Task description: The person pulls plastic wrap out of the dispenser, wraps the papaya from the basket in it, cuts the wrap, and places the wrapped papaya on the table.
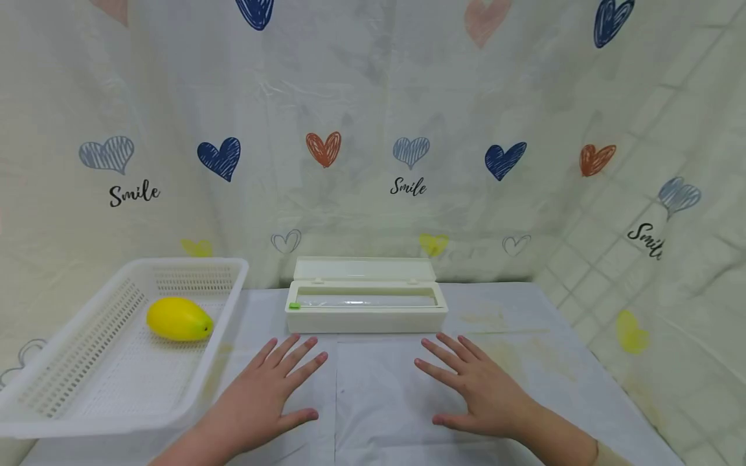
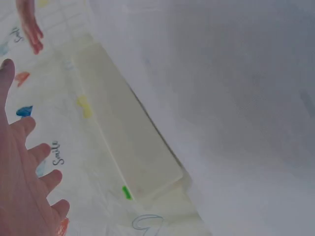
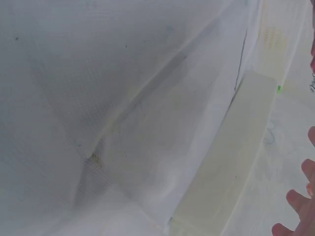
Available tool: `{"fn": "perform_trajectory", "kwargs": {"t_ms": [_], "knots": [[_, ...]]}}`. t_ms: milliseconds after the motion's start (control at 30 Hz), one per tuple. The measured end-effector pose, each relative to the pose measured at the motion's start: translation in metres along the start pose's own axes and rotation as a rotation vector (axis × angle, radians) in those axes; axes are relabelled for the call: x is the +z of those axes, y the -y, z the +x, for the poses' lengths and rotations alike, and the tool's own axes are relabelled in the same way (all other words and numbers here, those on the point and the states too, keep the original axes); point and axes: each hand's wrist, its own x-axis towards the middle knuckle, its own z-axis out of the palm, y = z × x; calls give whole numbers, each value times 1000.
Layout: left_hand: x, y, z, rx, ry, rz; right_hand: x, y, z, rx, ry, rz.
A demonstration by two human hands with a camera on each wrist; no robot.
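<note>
My 2 hands are spread wide and hold nothing. In the head view, my left hand is at the lower middle, left of centre, its 4 fingers fanned apart and pointing up the frame, the thumb stretched toward the centre. My right hand mirrors it right of centre, thumb also pointing inward. I cannot tell whether either palm touches the table cloth.

The long white box sits at the middle of the frame, just beyond my fingertips, on the far part of the cloth. Its lid is raised at the back, and a roll of clear film lies inside. A small green tab is at the front left corner of the box.

A white basket fills the lower left of the frame, with 1 yellow fruit lying inside. Behind everything, a pale curtain bears hearts and the word "Smile" 3 times. The edge of my sleeve shows at the lower right.
</note>
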Motion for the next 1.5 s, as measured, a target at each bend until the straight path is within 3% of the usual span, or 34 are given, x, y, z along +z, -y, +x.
{"fn": "perform_trajectory", "kwargs": {"t_ms": [233,367,600,800,1000,1133,1300,1500], "knots": [[-21,7,6,-27,22,20,-5,-9,5,6,-10,98],[-37,13,13,-67,77,-18,-10,-18,10,37,-21,193],[-57,30,30,-152,178,-100,-13,-38,26,176,37,361],[-63,43,45,-201,235,-110,-11,-63,44,339,128,558],[-61,52,67,-228,306,-131,-2,-86,54,418,143,605],[-54,61,82,-277,365,-150,4,-100,58,461,155,614],[-42,78,97,-298,418,-173,11,-114,64,518,175,578],[-21,96,110,-313,439,-207,19,-126,75,562,194,562]]}}
